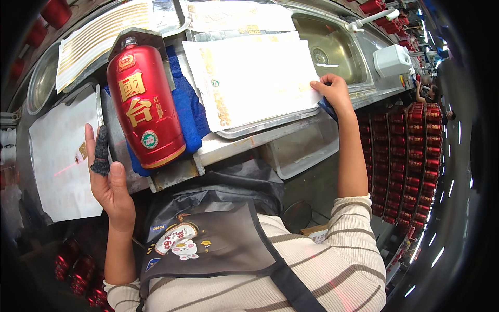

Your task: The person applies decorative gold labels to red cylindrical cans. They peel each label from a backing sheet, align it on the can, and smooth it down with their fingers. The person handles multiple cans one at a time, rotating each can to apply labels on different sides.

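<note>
A glossy red bottle [143, 101] with gold characters and a round green-and-white emblem lies on a blue cloth [183, 99], its neck pointing away from me. My left hand [107, 182] is raised to the left of the bottle, apart from it, fingers stretched and palm bare. One of its fingers wears a dark wrapping [101, 153]. To the right of the bottle rests a stack of white printed sheets [254, 78] with gold patterns, on a metal tray [270, 122]. My right hand [332, 93] pinches the right edge of the top sheet between thumb and fingers.
More gold-striped sheets [104, 39] lie at the back left; a white sheet [65, 156] is at the left. A metal sink [338, 52] with a white tap [371, 20] sits behind right, near a white plastic container [392, 61]. Racked red bottles [403, 161] stand right.
</note>
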A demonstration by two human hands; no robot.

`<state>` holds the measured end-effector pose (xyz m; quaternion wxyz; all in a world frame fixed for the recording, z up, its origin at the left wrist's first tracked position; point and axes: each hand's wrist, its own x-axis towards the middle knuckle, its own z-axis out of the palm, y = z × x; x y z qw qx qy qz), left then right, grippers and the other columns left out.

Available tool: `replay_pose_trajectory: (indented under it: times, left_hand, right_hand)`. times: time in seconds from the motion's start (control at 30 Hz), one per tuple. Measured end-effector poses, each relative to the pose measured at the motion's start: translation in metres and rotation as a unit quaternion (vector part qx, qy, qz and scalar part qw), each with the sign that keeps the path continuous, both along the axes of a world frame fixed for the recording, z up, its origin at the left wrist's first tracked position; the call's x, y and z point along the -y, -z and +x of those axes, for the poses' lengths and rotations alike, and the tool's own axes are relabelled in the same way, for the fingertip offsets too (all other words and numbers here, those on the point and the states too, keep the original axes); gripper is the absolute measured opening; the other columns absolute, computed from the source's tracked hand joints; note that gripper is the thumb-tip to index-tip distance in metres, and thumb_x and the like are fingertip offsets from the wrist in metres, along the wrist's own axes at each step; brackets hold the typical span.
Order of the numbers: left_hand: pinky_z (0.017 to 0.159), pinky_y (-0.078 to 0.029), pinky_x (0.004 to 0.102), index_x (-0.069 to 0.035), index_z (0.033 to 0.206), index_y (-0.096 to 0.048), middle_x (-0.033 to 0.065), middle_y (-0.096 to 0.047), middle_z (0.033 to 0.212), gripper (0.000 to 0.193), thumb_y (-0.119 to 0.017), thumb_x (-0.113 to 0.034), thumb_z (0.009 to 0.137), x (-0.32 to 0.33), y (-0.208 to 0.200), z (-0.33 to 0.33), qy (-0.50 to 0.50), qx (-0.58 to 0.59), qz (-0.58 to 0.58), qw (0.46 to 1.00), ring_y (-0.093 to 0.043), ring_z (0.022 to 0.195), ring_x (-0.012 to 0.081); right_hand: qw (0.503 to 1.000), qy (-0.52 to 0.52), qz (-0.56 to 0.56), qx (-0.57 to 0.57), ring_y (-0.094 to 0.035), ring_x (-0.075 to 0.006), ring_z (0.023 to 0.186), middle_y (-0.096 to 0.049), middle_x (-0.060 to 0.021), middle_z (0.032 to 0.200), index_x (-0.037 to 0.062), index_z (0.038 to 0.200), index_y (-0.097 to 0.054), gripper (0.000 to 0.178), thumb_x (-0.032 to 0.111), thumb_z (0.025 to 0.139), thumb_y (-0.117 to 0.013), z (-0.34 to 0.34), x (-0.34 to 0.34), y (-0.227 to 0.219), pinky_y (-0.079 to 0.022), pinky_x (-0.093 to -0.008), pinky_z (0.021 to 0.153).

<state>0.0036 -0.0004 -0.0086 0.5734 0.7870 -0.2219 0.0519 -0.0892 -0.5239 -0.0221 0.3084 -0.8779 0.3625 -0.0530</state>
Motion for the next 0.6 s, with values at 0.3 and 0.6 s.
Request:
replay_pose_trajectory:
  times: [0.3, 0.6]
  left_hand:
    - [0.121, -0.019, 0.0409, 0.006, 0.146, -0.043, 0.0176, -0.032, 0.160, 0.048, -0.043, -0.019, 0.104, -0.001, 0.003, 0.007, -0.009, -0.015, 0.023, 1.000, -0.028, 0.149, 0.0266]
    - [0.121, -0.022, 0.0408, 0.008, 0.148, -0.038, 0.0179, -0.030, 0.161, 0.049, -0.039, -0.013, 0.103, -0.006, 0.005, 0.006, -0.039, -0.034, 0.021, 0.998, -0.031, 0.148, 0.0276]
  right_hand:
    - [0.982, 0.014, -0.163, 0.096, -0.069, -0.0211, 0.074, -0.073, -0.0121, 0.079, -0.0005, 0.088, -0.073, 0.025, 0.023, 0.082, -0.074, 0.004, -0.019, -0.040, -0.052, -0.0330, 0.073]
    - [0.994, 0.080, -0.036, 0.066, -0.060, -0.0080, 0.064, -0.069, -0.0047, 0.073, 0.0005, 0.081, -0.071, 0.024, 0.024, 0.082, -0.078, 0.023, 0.164, -0.015, -0.046, -0.0251, 0.060]
